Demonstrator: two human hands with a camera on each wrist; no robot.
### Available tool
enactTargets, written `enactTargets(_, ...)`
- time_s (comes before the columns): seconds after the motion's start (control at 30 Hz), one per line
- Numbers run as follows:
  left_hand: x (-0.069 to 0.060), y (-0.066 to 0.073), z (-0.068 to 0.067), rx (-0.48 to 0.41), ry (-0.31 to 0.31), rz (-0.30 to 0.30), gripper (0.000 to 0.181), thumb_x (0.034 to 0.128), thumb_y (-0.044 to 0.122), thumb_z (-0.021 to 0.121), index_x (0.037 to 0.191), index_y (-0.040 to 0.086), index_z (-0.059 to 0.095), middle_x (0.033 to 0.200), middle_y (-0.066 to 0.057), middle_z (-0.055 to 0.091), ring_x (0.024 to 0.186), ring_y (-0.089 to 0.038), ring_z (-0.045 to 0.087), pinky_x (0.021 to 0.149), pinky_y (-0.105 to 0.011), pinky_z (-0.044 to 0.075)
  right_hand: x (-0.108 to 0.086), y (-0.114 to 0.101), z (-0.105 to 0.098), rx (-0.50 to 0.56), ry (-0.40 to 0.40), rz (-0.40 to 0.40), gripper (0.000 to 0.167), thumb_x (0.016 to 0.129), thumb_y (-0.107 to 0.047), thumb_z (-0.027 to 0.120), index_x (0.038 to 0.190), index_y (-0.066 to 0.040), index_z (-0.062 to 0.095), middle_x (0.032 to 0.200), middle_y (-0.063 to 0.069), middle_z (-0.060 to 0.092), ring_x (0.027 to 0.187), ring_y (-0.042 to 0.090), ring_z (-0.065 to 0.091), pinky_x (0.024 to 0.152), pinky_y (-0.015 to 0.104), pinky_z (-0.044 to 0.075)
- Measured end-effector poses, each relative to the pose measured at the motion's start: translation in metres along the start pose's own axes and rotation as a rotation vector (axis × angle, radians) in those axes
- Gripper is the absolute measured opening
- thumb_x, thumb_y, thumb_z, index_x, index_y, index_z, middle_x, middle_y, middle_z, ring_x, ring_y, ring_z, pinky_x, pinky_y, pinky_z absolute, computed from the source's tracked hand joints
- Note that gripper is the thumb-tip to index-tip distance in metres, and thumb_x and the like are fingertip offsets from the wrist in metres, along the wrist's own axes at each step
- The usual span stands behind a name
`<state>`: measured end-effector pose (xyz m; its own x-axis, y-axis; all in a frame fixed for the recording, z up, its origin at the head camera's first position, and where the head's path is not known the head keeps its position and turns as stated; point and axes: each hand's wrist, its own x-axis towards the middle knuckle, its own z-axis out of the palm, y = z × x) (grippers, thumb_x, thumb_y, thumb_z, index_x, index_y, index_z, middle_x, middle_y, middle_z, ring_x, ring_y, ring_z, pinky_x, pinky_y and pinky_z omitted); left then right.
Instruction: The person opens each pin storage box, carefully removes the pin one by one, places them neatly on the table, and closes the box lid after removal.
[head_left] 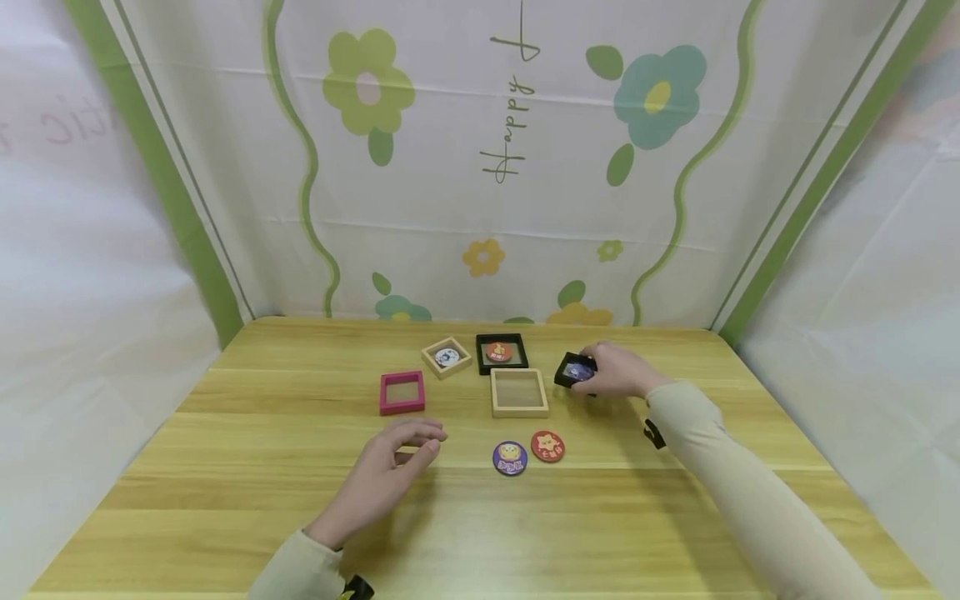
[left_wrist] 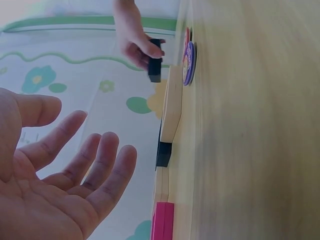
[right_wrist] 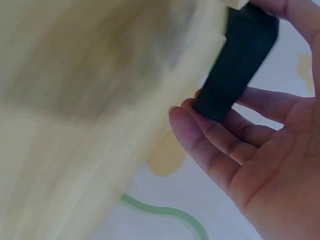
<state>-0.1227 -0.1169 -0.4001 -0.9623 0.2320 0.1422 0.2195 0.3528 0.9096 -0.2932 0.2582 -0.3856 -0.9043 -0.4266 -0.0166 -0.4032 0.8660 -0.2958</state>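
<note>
A small black frame (head_left: 568, 382) is pinched in the grip of the right hand (head_left: 617, 371) and held above the worktop (head_left: 225, 500), at two o'clock from the pale wooden frame (head_left: 519, 412). The left hand (head_left: 386, 467) is poised at six o'clock from the pink frame (head_left: 402, 408), its grip wide. A purple badge (head_left: 510, 458) is seen at six o'clock from the wooden frame.

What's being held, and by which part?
The right hand holds the smaller black frame by its rim, at the right-hand end in the head view; the left hand holds nothing.
</note>
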Motion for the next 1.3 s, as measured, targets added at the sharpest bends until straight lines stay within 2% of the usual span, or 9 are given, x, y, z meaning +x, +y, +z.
enactTargets(0.27,0.000,0.000,-0.001,-0.003,-0.004,0.009,0.015,0.0991,0.026,0.062,0.109,0.019,0.070,0.125,-0.001,0.060,0.106,-0.017,0.058,0.087,-0.038,0.051,-0.005,-0.011,-0.009,0.069,0.081,-0.007,0.072,0.079,-0.042,0.078,0.129,0.006,0.056,0.108,0.016,0.062,0.087,0.024,0.058,0.073,0.038,0.051)
enactTargets(0.53,-0.001,-0.002,0.001,-0.011,-0.011,0.016,0.015,0.0991,0.026,0.062,0.110,0.019,0.070,0.127,-0.003,0.059,0.107,-0.017,0.057,0.089,-0.040,0.051,-0.024,-0.028,-0.011,0.117,0.172,-0.009,0.073,0.079,-0.050,0.077,0.126,0.004,0.060,0.116,0.018,0.060,0.100,0.029,0.056,0.084,0.046,0.047)
enactTargets(0.77,-0.001,-0.003,-0.001,-0.004,-0.003,0.014,0.015,0.0996,0.025,0.061,0.110,0.019,0.070,0.127,-0.004,0.059,0.106,-0.017,0.057,0.089,-0.038,0.051,-0.033,-0.046,-0.007,0.155,0.223,0.001,0.070,0.080,-0.050,0.076,0.128,-0.001,0.060,0.113,0.014,0.058,0.095,0.028,0.054,0.080,0.043,0.046)
enactTargets(0.9,0.000,-0.002,-0.002,0.001,0.001,0.023,0.015,0.0996,0.025,0.061,0.110,0.018,0.070,0.127,-0.005,0.059,0.106,-0.017,0.058,0.089,-0.038,0.051,-0.039,-0.058,-0.002,0.171,0.269,-0.030,0.067,0.080,-0.047,0.078,0.127,-0.003,0.061,0.110,0.012,0.057,0.094,0.027,0.052,0.078,0.042,0.045)
enactTargets(1.13,0.000,-0.001,-0.003,-0.005,0.003,0.019,0.017,0.0997,0.026,0.061,0.111,0.017,0.070,0.126,-0.002,0.059,0.106,-0.017,0.058,0.089,-0.038,0.051,-0.050,-0.084,0.004,0.204,0.305,-0.083,0.071,0.080,-0.038,0.081,0.133,0.002,0.057,0.115,0.013,0.057,0.099,0.028,0.051,0.078,0.042,0.047)
enactTargets(1.3,-0.001,-0.001,-0.004,-0.021,0.018,0.016,0.017,0.0995,0.025,0.061,0.113,0.017,0.069,0.124,-0.001,0.060,0.106,-0.017,0.057,0.089,-0.038,0.051,-0.058,-0.108,0.012,0.225,0.316,-0.125,0.074,0.076,-0.038,0.084,0.136,-0.005,0.056,0.119,0.008,0.056,0.102,0.024,0.051,0.081,0.042,0.049)
